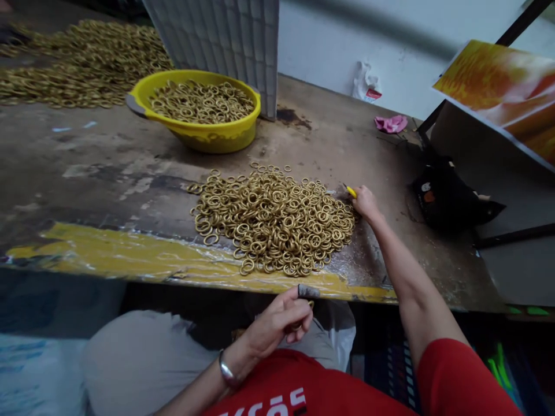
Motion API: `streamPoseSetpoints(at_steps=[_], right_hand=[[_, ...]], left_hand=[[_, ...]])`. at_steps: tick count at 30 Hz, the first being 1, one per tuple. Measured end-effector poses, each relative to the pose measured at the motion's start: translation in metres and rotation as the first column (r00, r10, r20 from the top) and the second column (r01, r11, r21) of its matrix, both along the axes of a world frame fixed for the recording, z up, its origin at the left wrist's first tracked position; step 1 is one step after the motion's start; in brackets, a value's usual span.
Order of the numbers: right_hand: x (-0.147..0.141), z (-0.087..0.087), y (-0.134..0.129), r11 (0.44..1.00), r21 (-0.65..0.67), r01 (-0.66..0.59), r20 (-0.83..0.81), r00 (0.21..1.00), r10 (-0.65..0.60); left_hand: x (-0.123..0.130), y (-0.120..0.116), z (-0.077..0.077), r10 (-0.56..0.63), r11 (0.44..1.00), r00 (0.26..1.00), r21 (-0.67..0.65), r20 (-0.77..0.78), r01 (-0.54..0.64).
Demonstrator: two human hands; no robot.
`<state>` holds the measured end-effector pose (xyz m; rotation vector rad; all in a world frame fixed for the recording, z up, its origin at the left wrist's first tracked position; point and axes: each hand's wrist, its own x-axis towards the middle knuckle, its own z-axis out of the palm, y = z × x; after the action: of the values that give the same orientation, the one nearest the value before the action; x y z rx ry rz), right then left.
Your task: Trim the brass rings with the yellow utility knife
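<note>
Many brass-coloured rings (281, 219) lie heaped on the worn brown table (143, 150). At the heap's right side my right hand (366, 202) is closed round a small yellow-handled tool (351, 191) with a thin dark tip pointing up and left. Below the table's front edge, my left hand (281, 320) is curled near my lap, with a dark cover on one fingertip and a metal bangle at the wrist. A brass ring (311, 304) shows between its fingers, and more may be hidden in the palm.
A yellow basin (217, 136) full of rings stands behind the heap. Another wide spread of rings (87, 63) lies at the back left. A grey ribbed panel (225, 40) rises behind the basin. To the right are a pink cloth (391, 123) and a black bag (451, 196).
</note>
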<state>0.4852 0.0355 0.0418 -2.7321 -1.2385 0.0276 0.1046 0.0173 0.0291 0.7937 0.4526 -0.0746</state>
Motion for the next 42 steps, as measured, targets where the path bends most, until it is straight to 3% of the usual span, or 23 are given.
streamPoseSetpoints(at_steps=[4, 9, 13, 15, 16, 17, 18, 20, 21, 23, 27, 30, 35, 39, 42], right_hand=[[-0.015, -0.005, -0.023, 0.999, 0.035, 0.015, -0.056, 0.998, -0.013], [-0.043, -0.002, -0.071, 0.985, 0.142, 0.097, -0.176, 0.982, -0.071], [-0.073, 0.011, -0.101, 0.928, 0.308, 0.207, -0.249, 0.960, -0.131], [-0.096, 0.020, -0.111, 0.885, 0.392, 0.251, -0.379, 0.921, -0.093], [-0.110, 0.024, -0.115, 0.859, 0.428, 0.282, -0.498, 0.866, -0.036], [-0.125, 0.028, -0.117, 0.820, 0.461, 0.340, -0.668, 0.741, 0.068], [-0.140, 0.032, -0.119, 0.792, 0.459, 0.403, -0.800, 0.575, 0.171], [-0.171, 0.036, -0.121, 0.793, 0.385, 0.471, -0.918, 0.281, 0.279], [-0.185, 0.038, -0.121, 0.813, 0.344, 0.470, -0.939, 0.196, 0.284], [-0.209, 0.038, -0.120, 0.858, 0.288, 0.426, -0.957, 0.116, 0.264], [-0.236, 0.032, -0.117, 0.915, 0.238, 0.325, -0.970, 0.034, 0.240], [-0.242, 0.027, -0.116, 0.925, 0.211, 0.318, -0.972, -0.030, 0.232], [-0.249, 0.025, -0.118, 0.929, 0.219, 0.299, -0.968, -0.054, 0.245], [-0.257, 0.023, -0.125, 0.895, 0.221, 0.388, -0.962, -0.065, 0.265], [-0.261, 0.022, -0.132, 0.866, 0.258, 0.429, -0.955, -0.021, 0.295]], left_hand=[[0.002, 0.003, -0.001, 0.034, 0.993, 0.999, -0.115, 0.026, -0.031], [0.002, -0.007, -0.011, 0.057, 0.994, 0.997, -0.092, -0.052, -0.062], [0.003, -0.010, -0.009, 0.053, 0.996, 0.996, -0.068, -0.072, -0.058], [0.004, -0.010, -0.004, 0.077, 0.997, 0.995, -0.020, -0.056, -0.079], [0.005, -0.010, 0.000, 0.096, 0.995, 0.994, 0.020, -0.045, -0.095], [0.005, -0.010, 0.005, 0.124, 0.990, 0.992, 0.067, -0.032, -0.121], [0.006, -0.010, 0.010, 0.160, 0.980, 0.987, 0.119, -0.017, -0.157], [0.005, -0.012, 0.018, 0.261, 0.938, 0.965, 0.233, 0.015, -0.257], [0.004, -0.013, 0.021, 0.317, 0.901, 0.947, 0.299, 0.040, -0.315], [0.001, -0.014, 0.023, 0.375, 0.814, 0.922, 0.442, 0.098, -0.378], [-0.011, -0.014, 0.020, 0.302, 0.660, 0.945, 0.687, 0.126, -0.302], [-0.017, -0.014, 0.016, 0.233, 0.609, 0.968, 0.763, 0.090, -0.218], [-0.017, -0.023, 0.014, 0.211, 0.665, 0.977, 0.728, 0.034, -0.169], [-0.017, -0.029, 0.015, 0.257, 0.704, 0.966, 0.685, 0.002, -0.189], [-0.017, -0.029, 0.016, 0.275, 0.772, 0.961, 0.602, -0.024, -0.205]])
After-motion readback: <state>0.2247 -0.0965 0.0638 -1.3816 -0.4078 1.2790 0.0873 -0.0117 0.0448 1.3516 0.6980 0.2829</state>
